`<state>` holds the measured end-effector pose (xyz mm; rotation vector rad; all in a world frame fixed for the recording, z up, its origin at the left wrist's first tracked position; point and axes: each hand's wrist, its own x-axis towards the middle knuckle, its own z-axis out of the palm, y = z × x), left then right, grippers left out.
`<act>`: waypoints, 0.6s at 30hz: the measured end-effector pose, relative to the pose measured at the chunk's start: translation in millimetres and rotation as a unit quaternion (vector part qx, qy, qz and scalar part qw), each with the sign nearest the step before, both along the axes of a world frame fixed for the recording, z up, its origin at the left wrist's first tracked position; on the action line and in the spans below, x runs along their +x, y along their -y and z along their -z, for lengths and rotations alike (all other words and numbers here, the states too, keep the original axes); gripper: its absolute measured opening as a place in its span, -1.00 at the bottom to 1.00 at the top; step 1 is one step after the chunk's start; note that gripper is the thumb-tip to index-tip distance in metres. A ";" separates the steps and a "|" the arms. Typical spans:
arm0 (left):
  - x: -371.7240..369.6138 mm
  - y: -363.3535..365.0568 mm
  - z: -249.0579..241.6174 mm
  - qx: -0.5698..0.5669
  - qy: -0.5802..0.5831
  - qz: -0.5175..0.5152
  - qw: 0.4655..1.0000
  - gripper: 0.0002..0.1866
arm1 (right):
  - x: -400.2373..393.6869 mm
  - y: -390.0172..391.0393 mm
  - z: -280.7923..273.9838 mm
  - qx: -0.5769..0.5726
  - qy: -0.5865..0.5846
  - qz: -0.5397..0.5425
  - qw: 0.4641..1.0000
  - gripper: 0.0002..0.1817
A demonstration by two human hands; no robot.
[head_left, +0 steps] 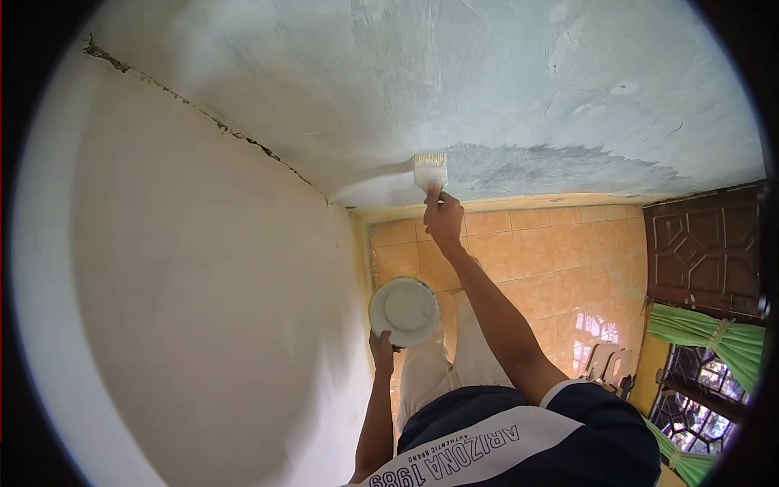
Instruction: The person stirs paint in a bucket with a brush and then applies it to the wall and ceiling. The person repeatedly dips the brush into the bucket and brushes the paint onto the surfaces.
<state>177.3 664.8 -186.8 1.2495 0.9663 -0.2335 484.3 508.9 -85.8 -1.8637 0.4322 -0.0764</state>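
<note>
My right hand point(444, 219) is closed round the handle of a wide paintbrush point(431, 171), held bristles up against the lower part of the grey wall point(503, 89). Light bristles show at the brush's top edge. To the right of the brush runs a darker, ragged-edged patch point(552, 166) on that wall. Lower down, my left hand point(383, 351) grips the rim of a round paint bucket point(404, 312), thumb over the edge and fingers beneath. White paint or a pale liquid shows inside the bucket. The bucket is close to the white wall on the left.
A cracked corner seam point(219, 126) divides the white side wall point(203, 268) from the grey one. Orange floor tiles point(519, 252) lie below. Towards the right are a dark carved door point(702, 247), green curtains point(714, 334), a barred window point(698, 398) and chairs point(604, 364).
</note>
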 end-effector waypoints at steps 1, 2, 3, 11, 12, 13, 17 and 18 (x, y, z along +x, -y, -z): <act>0.1 -0.1 0.7 0.003 0.003 0.005 1.000 -0.59 | -3.6 -0.9 1.0 0.023 -0.060 -0.001 0.998 -0.40; -0.2 0.3 1.2 0.006 0.006 0.009 1.000 -0.59 | -6.4 -0.8 1.7 0.023 -0.060 -0.001 0.998 -0.40; -0.9 1.0 1.3 0.006 0.007 0.010 1.000 -0.59 | -8.6 -0.2 1.0 0.033 -0.083 0.003 0.996 -0.40; 0.3 0.0 -1.0 0.004 -0.001 0.010 1.000 -0.58 | -5.2 5.9 -62.5 0.047 0.027 -0.013 0.998 -0.37; 0.1 0.2 -0.7 0.005 -0.001 0.010 1.000 -0.58 | -9.5 5.8 -67.9 0.023 0.051 -0.011 0.998 -0.39; -0.1 1.0 -0.5 0.011 -0.006 0.012 1.000 -0.58 | -11.1 5.1 -71.0 -0.001 0.075 -0.009 0.997 -0.41; 0.9 0.3 -4.8 0.014 0.000 0.020 1.000 -0.58 | 0.5 7.2 -39.3 -0.004 0.047 -0.018 0.999 -0.41; 2.1 0.2 -3.8 0.014 0.002 0.021 1.000 -0.58 | 5.2 7.2 -15.2 -0.030 0.052 -0.017 0.998 -0.41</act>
